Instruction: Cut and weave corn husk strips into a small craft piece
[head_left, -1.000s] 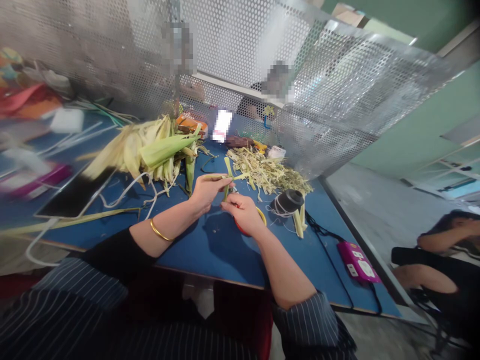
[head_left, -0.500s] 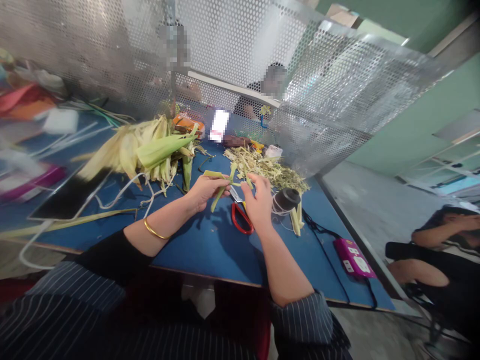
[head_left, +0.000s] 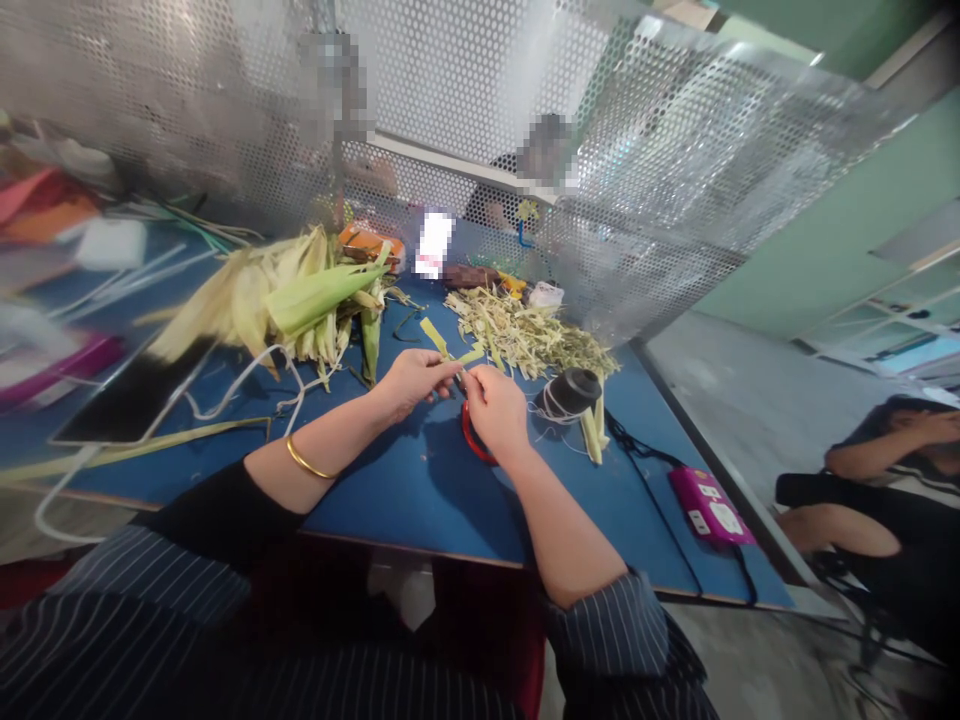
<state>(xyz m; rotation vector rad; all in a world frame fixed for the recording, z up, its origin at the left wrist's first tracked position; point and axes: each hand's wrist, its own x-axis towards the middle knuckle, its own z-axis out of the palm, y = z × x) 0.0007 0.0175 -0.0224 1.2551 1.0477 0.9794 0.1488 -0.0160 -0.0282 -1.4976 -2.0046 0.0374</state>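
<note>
At the left, a heap of corn husks [head_left: 315, 295] lies on the blue surface [head_left: 405, 510]. Nearer the middle, the left hand [head_left: 412, 385] has its fingers pinched closed on a narrow green husk strip [head_left: 435, 335], its ends poking up beyond the fingertips, above the surface. The right hand [head_left: 496, 405] meets it there, its fingers bent in close; the knuckles hide the tips, so I cannot tell whether they grip the strip too. To handle this well, the left pinch should probably stay firm near the crossing while the right works gently along the fibres, clear of the red-handled scissors [head_left: 471, 435] below. Further right are husk shreds [head_left: 517, 335] and a dark spool [head_left: 570, 393].
</note>
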